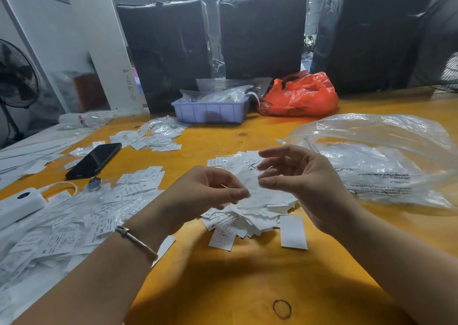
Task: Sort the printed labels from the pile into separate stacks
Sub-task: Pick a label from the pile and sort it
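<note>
**Both hands raised over the label pile**

On the yellow wooden worktop (247,275) lies a loose heap of small white printed paper labels (247,215), directly in front of the person. Both hands hover just above this heap. The left hand (203,191), with a thin metal bangle (135,240) on its wrist, has its fingers (238,193) curled inward, thumb and forefinger close together; a blurred white label (250,183) sits at the fingertips, but the blur makes it hard to tell whether it is truly pinched. The right hand (302,176) faces it, fingers loosely bent and spread, their tips near the same blurred label; I cannot tell whether they touch it.

One blank white rectangular label (293,233) lies apart, just right of the heap. To the left, a wide spread of more printed labels and clear sleeves (74,225) covers the worktop edge, with a smaller cluster (153,136) farther back. A black smartphone (95,160) lies between them, and a white power bank (17,203) with its cable sits at the far left.

On the right rests a large crumpled clear plastic bag (386,156). At the back stand a lilac plastic tray (210,111) holding clear packets, and an orange plastic bag (300,96) beside it. A black rubber band (282,309) lies near the front edge.
</note>
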A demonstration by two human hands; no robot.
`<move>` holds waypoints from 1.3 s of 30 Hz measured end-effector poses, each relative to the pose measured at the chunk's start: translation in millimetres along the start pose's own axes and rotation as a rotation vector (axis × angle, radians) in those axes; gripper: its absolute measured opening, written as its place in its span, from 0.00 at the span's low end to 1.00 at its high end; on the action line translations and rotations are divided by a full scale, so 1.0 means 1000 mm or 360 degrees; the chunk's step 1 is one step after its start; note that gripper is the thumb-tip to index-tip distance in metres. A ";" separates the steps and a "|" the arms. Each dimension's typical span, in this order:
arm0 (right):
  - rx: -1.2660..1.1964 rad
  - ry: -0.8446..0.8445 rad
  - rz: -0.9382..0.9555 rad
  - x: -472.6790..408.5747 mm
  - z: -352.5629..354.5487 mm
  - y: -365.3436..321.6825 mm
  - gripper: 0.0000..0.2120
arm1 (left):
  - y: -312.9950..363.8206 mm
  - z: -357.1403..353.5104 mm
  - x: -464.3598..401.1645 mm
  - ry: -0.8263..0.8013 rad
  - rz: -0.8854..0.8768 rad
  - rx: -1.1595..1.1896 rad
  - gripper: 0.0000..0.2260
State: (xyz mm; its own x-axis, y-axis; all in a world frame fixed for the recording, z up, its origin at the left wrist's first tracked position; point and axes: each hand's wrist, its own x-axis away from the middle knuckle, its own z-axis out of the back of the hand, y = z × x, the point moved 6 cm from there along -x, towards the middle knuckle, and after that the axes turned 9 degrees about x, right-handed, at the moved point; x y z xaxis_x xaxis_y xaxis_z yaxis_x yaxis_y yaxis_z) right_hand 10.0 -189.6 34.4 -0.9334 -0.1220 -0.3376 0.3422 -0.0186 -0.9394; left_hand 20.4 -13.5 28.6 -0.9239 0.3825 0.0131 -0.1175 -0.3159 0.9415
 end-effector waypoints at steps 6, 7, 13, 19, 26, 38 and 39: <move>0.1343 -0.0110 0.0189 -0.016 0.034 -0.007 0.17 | -0.002 0.014 -0.002 0.0221 -0.0074 0.0143 0.08; 0.1492 -0.0294 0.0132 -0.017 0.031 0.000 0.17 | 0.000 0.015 -0.002 0.0235 -0.0081 0.0185 0.08; 0.1607 -0.0588 0.0182 -0.014 0.017 0.018 0.12 | 0.005 0.016 0.002 0.0269 -0.0154 0.0355 0.07; 0.1777 -0.0473 0.0408 -0.013 0.010 0.013 0.04 | 0.000 0.015 0.000 0.0229 -0.0050 0.0286 0.14; 0.0667 -0.0214 0.0039 -0.017 0.029 -0.001 0.02 | -0.008 0.013 0.000 0.0149 0.0147 0.0262 0.05; 0.0127 -0.0178 -0.0203 -0.017 0.027 0.004 0.11 | -0.007 0.016 0.000 0.0174 0.0166 0.0578 0.13; 0.0163 -0.0184 -0.0202 -0.017 0.026 0.004 0.13 | -0.007 0.014 0.001 0.0143 0.0160 0.0617 0.15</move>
State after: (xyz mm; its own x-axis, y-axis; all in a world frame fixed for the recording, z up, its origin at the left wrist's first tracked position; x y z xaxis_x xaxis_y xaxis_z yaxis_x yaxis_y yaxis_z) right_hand 29.8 -213.4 37.6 -0.9531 -0.2254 -0.2022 0.2373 -0.1411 -0.9611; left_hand 25.9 1.3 27.2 -0.9538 0.2838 0.0983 0.1053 0.0096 0.9944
